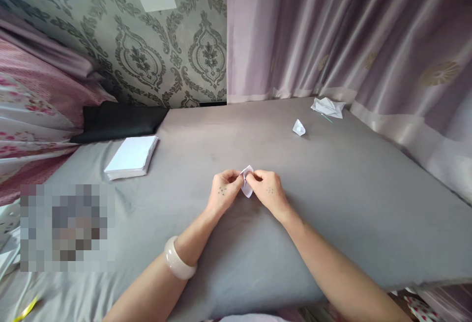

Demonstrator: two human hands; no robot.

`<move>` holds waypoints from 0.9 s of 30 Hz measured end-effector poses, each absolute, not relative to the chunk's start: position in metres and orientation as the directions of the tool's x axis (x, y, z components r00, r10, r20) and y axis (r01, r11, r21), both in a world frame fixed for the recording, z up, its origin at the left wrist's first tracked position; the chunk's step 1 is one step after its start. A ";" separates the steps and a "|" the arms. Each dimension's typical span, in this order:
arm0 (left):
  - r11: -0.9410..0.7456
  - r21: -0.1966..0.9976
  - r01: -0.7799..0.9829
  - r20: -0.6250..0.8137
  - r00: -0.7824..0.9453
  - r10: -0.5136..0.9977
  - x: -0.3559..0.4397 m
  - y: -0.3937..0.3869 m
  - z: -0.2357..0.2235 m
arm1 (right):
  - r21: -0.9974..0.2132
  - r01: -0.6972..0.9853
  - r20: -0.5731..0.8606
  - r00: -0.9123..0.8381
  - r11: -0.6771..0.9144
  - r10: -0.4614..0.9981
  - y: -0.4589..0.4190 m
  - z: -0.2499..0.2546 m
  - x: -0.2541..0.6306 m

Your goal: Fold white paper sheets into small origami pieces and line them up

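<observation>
A small folded piece of white paper [248, 191] is held up between both hands, over the middle of the grey cloth surface [221, 135]. My left hand [225, 190] pinches its left side, thumb pressed inward. On the other side my right hand [268, 190] grips it, with the thumb and fingertips inside the fold. The fingertips partly cover the paper, so its full shape is hidden. Beyond my right hand lies a small folded paper boat [299, 128], standing apart from both hands.
At the left sits a thick stack of white paper [131, 156], with black fabric [121, 121] behind it. Several folded white papers [327, 107] lie at the back right beside a thin green stick [326, 118]. Purple curtains [295, 32] border the far right side. A blurred patch covers the lower left.
</observation>
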State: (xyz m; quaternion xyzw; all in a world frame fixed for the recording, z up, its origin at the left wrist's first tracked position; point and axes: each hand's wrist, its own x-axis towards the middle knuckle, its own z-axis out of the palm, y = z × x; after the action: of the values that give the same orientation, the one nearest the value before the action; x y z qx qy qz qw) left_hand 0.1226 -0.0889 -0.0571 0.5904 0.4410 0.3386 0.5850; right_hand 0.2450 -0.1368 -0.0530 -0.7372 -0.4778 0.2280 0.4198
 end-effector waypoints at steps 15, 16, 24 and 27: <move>-0.051 0.976 0.210 -0.024 0.342 0.939 0.120 -0.087 -0.067 | -0.896 0.425 0.053 0.388 -0.127 0.920 -0.136 -0.055 0.245; -0.064 0.975 0.215 -0.014 0.342 0.940 0.120 -0.087 -0.067 | -0.894 0.434 0.065 0.378 -0.115 0.924 -0.137 -0.054 0.245; -0.043 0.979 0.199 -0.041 0.401 0.915 0.119 -0.088 -0.063 | -0.889 0.441 0.047 0.359 -0.125 0.932 -0.137 -0.052 0.245; -0.025 0.976 0.218 -0.068 0.408 0.910 0.118 -0.089 -0.062 | -0.879 0.450 0.032 0.387 -0.159 0.922 -0.137 -0.054 0.244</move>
State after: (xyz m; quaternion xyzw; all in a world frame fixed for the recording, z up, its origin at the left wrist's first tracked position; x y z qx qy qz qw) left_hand 0.1182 -0.0887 -0.0620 0.6407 0.4404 0.3193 0.5418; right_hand 0.2440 -0.1375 -0.0541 -0.7109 -0.4824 0.2720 0.4336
